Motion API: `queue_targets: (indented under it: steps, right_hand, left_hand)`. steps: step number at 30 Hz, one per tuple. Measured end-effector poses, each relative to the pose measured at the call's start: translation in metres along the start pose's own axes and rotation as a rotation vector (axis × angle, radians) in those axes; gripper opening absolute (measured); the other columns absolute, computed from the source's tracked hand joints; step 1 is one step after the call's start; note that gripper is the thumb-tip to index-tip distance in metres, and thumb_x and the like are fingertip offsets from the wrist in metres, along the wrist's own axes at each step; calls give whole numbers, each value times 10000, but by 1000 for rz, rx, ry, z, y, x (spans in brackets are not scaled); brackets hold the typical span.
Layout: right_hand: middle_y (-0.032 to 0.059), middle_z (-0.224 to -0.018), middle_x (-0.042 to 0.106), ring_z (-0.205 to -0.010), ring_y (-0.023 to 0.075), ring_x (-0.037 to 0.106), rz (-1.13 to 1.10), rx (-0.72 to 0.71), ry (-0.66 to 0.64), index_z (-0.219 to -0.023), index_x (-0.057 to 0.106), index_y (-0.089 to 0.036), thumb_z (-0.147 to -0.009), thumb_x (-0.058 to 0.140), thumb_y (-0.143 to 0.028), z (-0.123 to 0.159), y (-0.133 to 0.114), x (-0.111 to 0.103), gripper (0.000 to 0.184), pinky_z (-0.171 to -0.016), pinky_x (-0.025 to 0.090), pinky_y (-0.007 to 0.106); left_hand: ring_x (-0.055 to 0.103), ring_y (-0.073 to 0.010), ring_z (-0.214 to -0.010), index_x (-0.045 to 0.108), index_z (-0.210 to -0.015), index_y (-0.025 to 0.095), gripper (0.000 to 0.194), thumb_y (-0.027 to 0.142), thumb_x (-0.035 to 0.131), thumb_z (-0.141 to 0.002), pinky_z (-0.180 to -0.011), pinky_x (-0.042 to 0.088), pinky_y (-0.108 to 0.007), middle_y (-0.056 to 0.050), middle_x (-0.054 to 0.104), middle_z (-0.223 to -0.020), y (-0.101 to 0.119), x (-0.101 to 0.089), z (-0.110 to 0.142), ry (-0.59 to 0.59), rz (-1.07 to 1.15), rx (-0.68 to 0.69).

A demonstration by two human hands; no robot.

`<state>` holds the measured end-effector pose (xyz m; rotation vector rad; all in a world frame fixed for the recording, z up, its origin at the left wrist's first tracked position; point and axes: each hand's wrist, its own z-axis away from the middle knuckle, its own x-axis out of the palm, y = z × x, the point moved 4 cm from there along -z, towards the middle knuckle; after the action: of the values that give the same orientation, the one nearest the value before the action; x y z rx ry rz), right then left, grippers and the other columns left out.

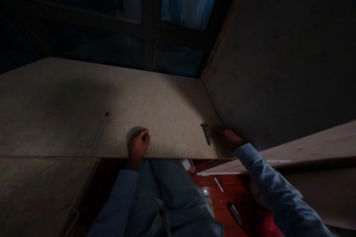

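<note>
My left hand (138, 143) rests at the front edge of the pale speckled tabletop (164, 107), its fingers curled in and closed with nothing visible in them. On the right, my right hand (228, 137) is low over the table beside a razor (207, 135). Its fingers reach toward the razor's handle, dim but apart, and no grip on it shows. The razor lies with its dark T-shaped head pointing away from me. Further left lies a long thin pale stick with a dark tip (100, 129), out of reach of both hands' fingers.
Dark-framed windows (191, 0) stand behind the table, and a patterned wall (278, 63) closes its right side. Below are my legs (172, 200), a red wooden floor (222, 200) with a white strip (218, 184), a dark elongated object (236, 214) and something red (267, 224).
</note>
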<state>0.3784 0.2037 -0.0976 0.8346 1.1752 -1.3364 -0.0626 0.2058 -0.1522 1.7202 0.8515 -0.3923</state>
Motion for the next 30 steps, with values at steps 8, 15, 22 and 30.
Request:
queue_targets:
  steps: [8,15,22,30]
  right_hand:
    - [110,-1292,565,-1144,273,574,163,-14,135,-1354,542,-142,-883,636,-391,-2,-50,-41,541,-974,460,367]
    - [56,-1248,601,-1102,221,594,85,-367,286,-1043,681,-185,-822,711,-414,-28,-134,-46,320,-938,466,320]
    - [56,-1255,598,-1125,251,574,152,-555,226,-1080,687,-180,-849,682,-419,-63,-210,-36,333,-967,429,345]
    - [68,-1201,619,-1095,248,590,140,-549,110,-1292,584,-190,-859,652,-477,-113,-289,-22,523,-920,437,321]
  left_hand:
    - [601,-184,-840,717,-966,158,356,340,442,-831,-801,456,-315,-43,669,-931,4,-1,1,-25,-16,-36]
    - [593,-176,-913,707,-982,154,297,274,465,-858,-858,447,-298,-43,670,-981,8,-4,4,-38,-17,-30]
    - [585,-182,-958,707,-950,163,258,214,474,-853,-896,429,-303,-33,665,-985,12,-7,6,-46,-34,-56]
    - [569,-163,-918,699,-947,183,258,225,458,-864,-842,398,-290,-31,648,-933,14,-12,8,-54,-29,-76]
